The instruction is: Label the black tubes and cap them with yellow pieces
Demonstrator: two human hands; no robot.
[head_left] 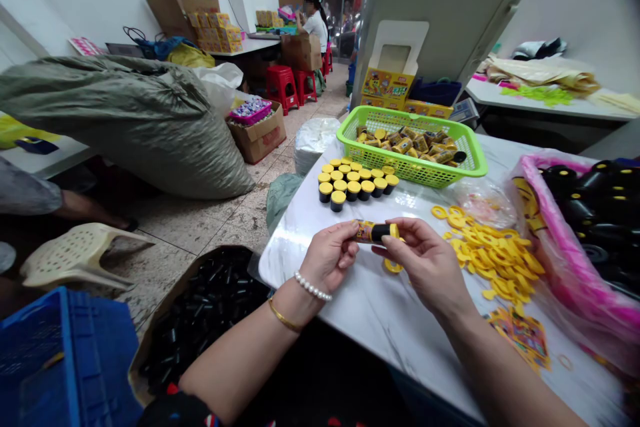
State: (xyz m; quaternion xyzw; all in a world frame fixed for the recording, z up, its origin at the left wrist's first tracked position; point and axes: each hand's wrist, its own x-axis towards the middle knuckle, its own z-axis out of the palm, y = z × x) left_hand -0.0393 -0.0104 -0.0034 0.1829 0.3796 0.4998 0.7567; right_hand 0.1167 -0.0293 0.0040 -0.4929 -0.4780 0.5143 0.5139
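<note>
Tube point(379, 233), one in number, was held up just above the worktop point(360, 310), lying level between the two hands. Its labelled end was pinched by the fingers of the left hand point(333, 247), and its yellow cap was gripped between the thumb and fingers of the right hand point(430, 260). Both hands were thus clamped on the same tube. Two bracelets, one of white beads and one gold-coloured, were worn on the left wrist.

Beyond the hands, about eighteen black pots point(353, 187) with yellow caps were grouped upright, close together. Just behind them one green basket point(405, 171) was set, in which many labelled tubes point(405, 144) were heaped, too jumbled to be counted. One yellow ring point(393, 267) was seen below the right hand, and a heap of yellow pieces point(495, 253), also past counting, was spread to the right. Near it, one pink-edged bag point(565, 240) was filled with black parts point(600, 203). One rubber band point(565, 361) was left near the printed cards point(527, 333).

On the floor, one box of small black pieces point(210, 307), one blue crate point(103, 353) and one cream stool point(75, 253) were placed. One co-worker point(316, 25) was seated at the back.
</note>
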